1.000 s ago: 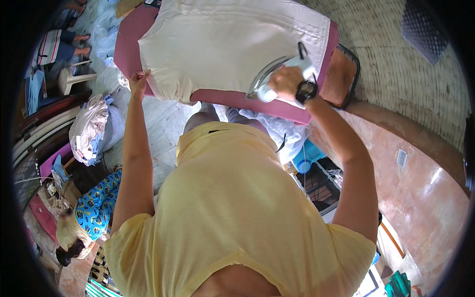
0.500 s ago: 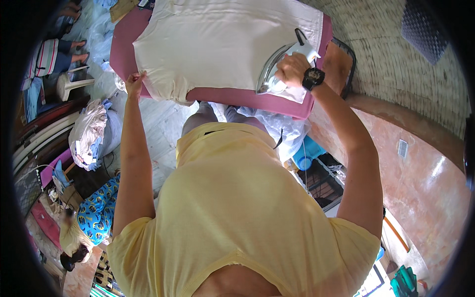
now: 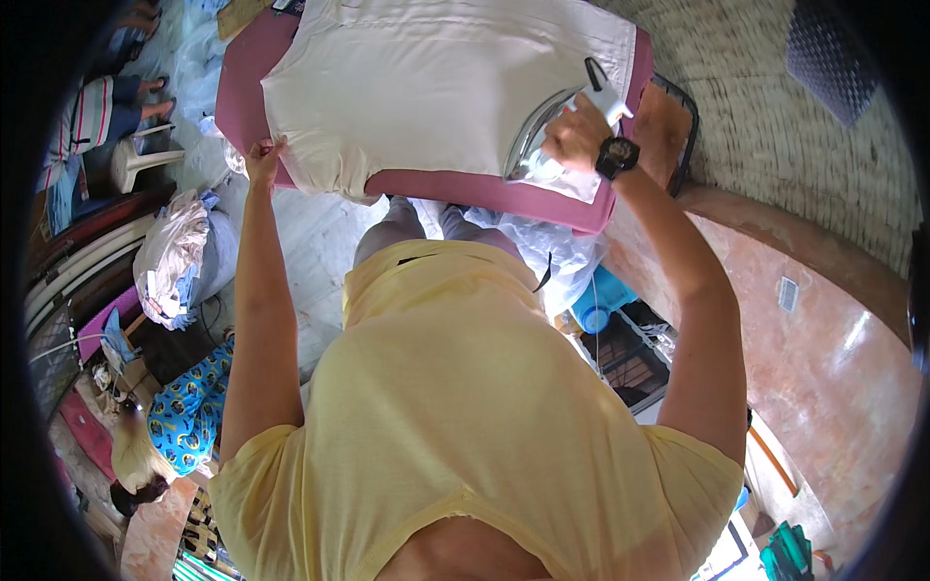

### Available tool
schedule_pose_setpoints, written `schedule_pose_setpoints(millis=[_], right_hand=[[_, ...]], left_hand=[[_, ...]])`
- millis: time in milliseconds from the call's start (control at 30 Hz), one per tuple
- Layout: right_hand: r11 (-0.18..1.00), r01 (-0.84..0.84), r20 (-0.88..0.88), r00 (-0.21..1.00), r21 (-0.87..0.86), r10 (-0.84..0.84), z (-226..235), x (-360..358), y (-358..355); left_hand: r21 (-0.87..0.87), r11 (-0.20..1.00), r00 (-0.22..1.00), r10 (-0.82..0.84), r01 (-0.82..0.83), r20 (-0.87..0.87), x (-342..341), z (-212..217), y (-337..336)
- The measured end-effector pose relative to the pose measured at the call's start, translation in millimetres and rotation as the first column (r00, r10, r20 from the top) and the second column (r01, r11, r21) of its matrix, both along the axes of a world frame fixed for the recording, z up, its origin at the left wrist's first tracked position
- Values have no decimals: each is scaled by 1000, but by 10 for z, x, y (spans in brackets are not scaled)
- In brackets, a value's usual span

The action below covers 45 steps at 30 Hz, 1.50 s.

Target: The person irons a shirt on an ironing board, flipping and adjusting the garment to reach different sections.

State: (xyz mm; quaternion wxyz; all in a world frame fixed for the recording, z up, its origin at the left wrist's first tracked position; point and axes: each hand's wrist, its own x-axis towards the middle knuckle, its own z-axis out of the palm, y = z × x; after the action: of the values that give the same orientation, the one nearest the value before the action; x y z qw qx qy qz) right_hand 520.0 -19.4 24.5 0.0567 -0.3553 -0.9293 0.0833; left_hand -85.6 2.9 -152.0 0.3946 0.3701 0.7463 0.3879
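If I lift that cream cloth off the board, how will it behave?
The cream cloth will probably sag, since it bunches in soft folds beside the left hand. Its flat, thin-looking edges suggest it's fairly light. The iron in the right hand, over its other end, might pin it.

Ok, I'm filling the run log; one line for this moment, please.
left hand: pinching cream garment | right hand: gripping iron | iron: over garment's right end | garment: spread on maroon board
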Motion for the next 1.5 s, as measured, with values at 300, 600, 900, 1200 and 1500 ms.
schedule_pose_setpoints(millis=[300, 600, 900, 1200, 1500], right_hand=[[989, 41, -23, 999, -141, -44, -136, -97, -166], [891, 351, -167, 898, -288, -407, -33, -881, 57], [832, 298, -166, 895, -468, -414, -74, -3244, 628], [865, 222, -46, 962, -451, -271, -15, -3951, 1064], [829, 444, -194, 829, -339, -524, -202, -1306, 459]], left_hand=[[32, 999, 999, -22, 23, -43, 95, 130, -2], [-44, 999, 998, 28, -30, -50, 187, 122, -5], [92, 980, 978, 163, -176, 134, 200, 169, -138], [80, 969, 964, 240, -232, -116, 393, 272, -18], [115, 982, 894, 183, -148, -410, 446, 412, -96]])
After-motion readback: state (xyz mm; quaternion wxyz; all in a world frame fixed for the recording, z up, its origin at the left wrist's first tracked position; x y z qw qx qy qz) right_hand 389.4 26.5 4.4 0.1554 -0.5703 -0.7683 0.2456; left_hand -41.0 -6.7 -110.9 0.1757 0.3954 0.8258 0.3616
